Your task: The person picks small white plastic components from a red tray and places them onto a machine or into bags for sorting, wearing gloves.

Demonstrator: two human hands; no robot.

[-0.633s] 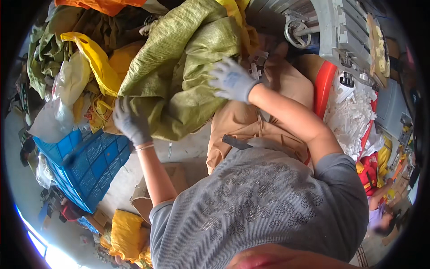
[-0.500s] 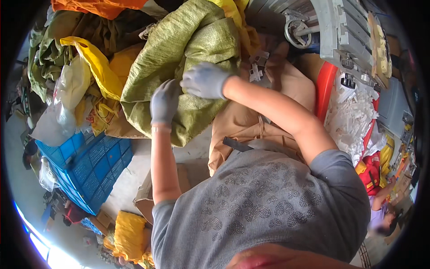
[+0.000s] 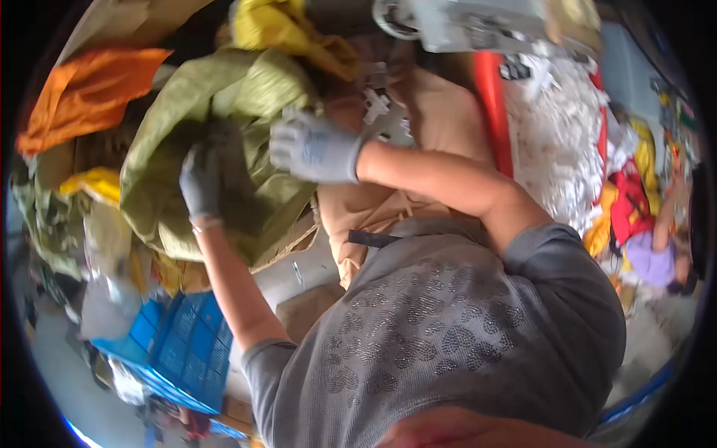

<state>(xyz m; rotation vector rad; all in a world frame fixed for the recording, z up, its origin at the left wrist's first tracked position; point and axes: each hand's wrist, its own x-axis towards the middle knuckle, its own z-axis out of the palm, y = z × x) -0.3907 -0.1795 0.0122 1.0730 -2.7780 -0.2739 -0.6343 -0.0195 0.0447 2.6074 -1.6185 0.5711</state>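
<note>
Crumpled olive-green woven sack [image 3: 224, 97]; seemingly half-full

- It looked like a sorting or recycling yard.
- Woven sacks [image 3: 224, 149] and cloth bundles [image 3: 82, 97] were heaped far and left.
- A blue plastic crate [image 3: 179, 351] lay near left; white scraps [image 3: 556, 142] piled right.

1. My left hand [image 3: 200, 181] wears a dark grey glove; fingers point up, palm pressed flat; my bare forearm rises straight from the elbow.
2. My right hand [image 3: 314, 147] wears a lighter grey glove; fingers curl leftward; my bare forearm stretches across from the shoulder.
</note>
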